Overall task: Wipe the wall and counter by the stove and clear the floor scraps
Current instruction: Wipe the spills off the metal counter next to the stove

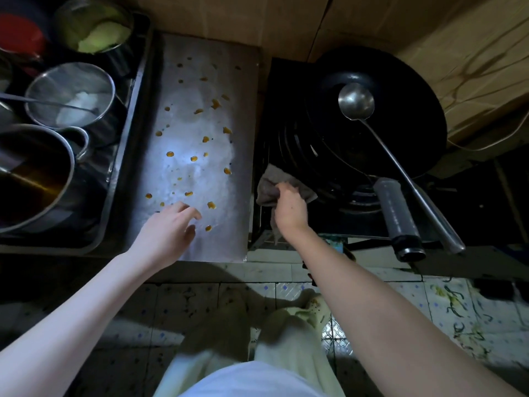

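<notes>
A steel counter point(200, 124) beside the stove is dotted with several orange sauce drops point(170, 154). My right hand point(289, 209) grips a grey cloth point(272, 180) at the counter's right edge, against the stove. My left hand point(171, 227) hovers over the counter's near end with its fingers spread and relaxed, holding nothing. Brown cardboard point(257, 21) covers the wall behind the counter and stove. Green vegetable scraps point(455, 305) lie on the tiled floor at the right.
A black wok point(372, 116) with a steel ladle point(356, 101) sits on the stove, its handle point(400, 219) sticking out toward me. Left of the counter, a tray point(126, 156) holds several metal pots and a strainer point(71, 93). My feet stand on the floor tiles point(177, 299).
</notes>
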Demonstrator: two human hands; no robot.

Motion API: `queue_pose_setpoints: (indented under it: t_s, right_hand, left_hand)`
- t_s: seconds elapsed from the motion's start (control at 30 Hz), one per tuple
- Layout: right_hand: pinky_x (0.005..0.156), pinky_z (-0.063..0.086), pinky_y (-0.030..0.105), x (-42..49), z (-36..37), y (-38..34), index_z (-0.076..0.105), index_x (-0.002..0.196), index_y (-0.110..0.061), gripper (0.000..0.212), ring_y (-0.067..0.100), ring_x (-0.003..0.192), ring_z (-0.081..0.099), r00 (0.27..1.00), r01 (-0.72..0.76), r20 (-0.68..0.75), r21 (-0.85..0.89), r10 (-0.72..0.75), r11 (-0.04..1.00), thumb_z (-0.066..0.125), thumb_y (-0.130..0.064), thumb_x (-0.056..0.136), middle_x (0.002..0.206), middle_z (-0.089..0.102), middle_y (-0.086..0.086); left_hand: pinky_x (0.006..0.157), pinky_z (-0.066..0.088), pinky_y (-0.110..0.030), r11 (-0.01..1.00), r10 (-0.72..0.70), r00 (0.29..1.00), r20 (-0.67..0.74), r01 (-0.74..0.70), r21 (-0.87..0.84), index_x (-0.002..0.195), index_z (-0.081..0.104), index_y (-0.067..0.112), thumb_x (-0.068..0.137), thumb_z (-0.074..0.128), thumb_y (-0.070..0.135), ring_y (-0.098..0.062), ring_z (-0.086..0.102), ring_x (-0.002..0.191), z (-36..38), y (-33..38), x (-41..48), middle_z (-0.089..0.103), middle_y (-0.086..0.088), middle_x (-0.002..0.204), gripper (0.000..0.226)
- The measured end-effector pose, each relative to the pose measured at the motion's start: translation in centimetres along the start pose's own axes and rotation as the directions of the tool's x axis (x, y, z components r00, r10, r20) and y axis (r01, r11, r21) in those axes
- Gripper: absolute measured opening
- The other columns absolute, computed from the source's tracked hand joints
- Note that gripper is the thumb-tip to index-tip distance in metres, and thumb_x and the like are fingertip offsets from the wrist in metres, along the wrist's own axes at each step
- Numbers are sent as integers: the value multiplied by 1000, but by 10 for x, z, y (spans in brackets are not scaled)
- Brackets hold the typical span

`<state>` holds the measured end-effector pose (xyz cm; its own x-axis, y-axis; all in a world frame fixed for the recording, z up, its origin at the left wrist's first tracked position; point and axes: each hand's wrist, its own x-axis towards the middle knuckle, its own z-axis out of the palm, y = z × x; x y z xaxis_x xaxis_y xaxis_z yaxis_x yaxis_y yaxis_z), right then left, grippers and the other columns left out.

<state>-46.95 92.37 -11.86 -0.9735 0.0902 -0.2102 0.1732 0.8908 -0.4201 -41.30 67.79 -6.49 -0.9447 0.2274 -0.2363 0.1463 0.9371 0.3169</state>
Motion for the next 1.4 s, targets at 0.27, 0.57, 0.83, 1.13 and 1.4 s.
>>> queue_pose_setpoints:
  t_s: [0.27,0.57,0.83,1.13,1.4]
  right_hand:
    - [112,29,34,-58,5,72,52,128,-11,45,27,141,28,999,24,47,-46,-22,999,44,10,89,147,42,7]
    - [91,49,39,-17,-3,14,57,117,-9,47,31,114,53,995,93,44,-55,-90,994,43,14,79,121,57,15]
    - [84,50,36,-28,1,21,61,110,-16,36,32,101,61,993,98,60,38,-100,994,43,4,85,116,61,13]
    - [86,38,16,-68,-10,32,66,105,-9,35,16,99,60,980,196,-61,154,-189,969,49,12,82,107,66,6]
    - [102,40,23,-53,-15,-41,66,108,-3,31,22,112,58,924,382,-105,239,-367,893,52,9,84,117,65,12]
  left_hand:
    - [76,43,-34,1000,-2,1000,-12,2,-29,117,59,15,92,52,14,-25,57,100,1,10,2,57,-5,122,26]
    - [78,44,-36,996,-90,994,-57,89,-28,112,61,17,89,56,14,-28,57,105,3,-7,-31,59,-4,116,24]
    - [77,41,-35,983,-182,982,-48,182,-12,114,58,20,90,54,17,-27,54,108,14,-20,-57,56,-2,122,25]
    - [75,43,-37,973,-232,971,-56,232,-12,113,60,16,88,53,14,-30,55,104,20,-27,-78,56,-5,120,26]
    - [74,44,-36,964,-267,959,-96,265,-33,112,60,17,88,53,15,-29,55,100,17,-34,-92,56,-3,119,25]
